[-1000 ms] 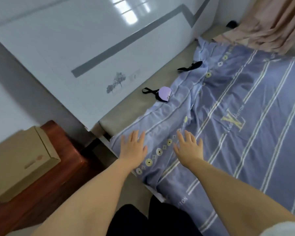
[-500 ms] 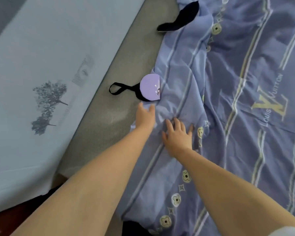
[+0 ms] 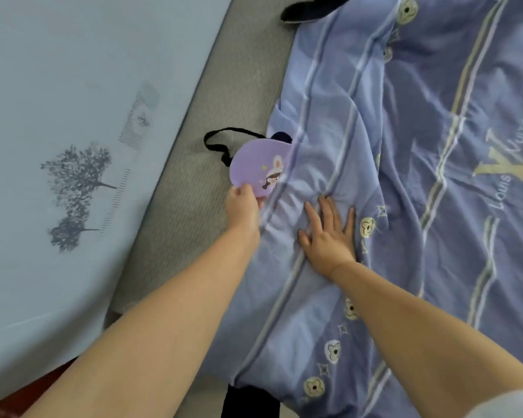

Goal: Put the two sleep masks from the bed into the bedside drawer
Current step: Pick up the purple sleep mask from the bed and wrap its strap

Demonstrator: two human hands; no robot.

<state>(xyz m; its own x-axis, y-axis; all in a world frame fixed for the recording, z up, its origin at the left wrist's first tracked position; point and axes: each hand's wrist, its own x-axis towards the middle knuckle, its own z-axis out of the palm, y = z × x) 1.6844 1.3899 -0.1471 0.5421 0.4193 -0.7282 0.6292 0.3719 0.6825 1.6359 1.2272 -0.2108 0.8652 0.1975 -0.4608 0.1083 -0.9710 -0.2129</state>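
Observation:
A purple sleep mask (image 3: 258,165) with a cartoon print and a black strap lies at the quilt's left edge, its near rim lifted. My left hand (image 3: 242,203) pinches that near rim. My right hand (image 3: 329,233) rests flat, fingers spread, on the blue striped quilt (image 3: 420,146) just right of the mask. A second, dark sleep mask (image 3: 311,9) lies at the top of the view, half over the quilt's edge. The bedside drawer is out of view.
A white glossy headboard (image 3: 73,131) with a tree print fills the left. A strip of grey mattress (image 3: 224,86) runs between it and the quilt. A sliver of red-brown bedside furniture (image 3: 9,408) shows at the bottom left.
I have leaned in closer over the bed. My left hand has reached forward and taken hold of the purple mask's rim, tilting it up. My right hand has flattened on the quilt.

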